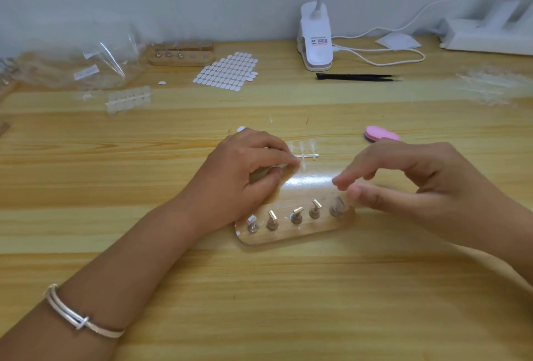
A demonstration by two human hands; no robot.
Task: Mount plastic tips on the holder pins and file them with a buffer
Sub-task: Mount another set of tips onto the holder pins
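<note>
With the left hand (245, 176) pinching the clear tip strip (306, 156) just behind the wooden holder (288, 235), the right hand (409, 187), its grip too blurred to tell, should press a tip squarely onto the end pin (336, 210), the pink buffer (380, 133) lying nearby on the tabletop (259, 288).

1 wooden holder (288, 235) at 5 o'clock carries 5 pins (297, 215); 1 tip strip (307, 155) at centre; 1 pink buffer (380, 133) at 3 o'clock; 1 tweezers (356, 77) at 2 o'clock.

Wooden table (288, 303) with pin holder (288, 235), pink buffer (380, 133), black tweezers (354, 77), sticker sheet (227, 72) (clip lamp (315, 40) behind)
</note>
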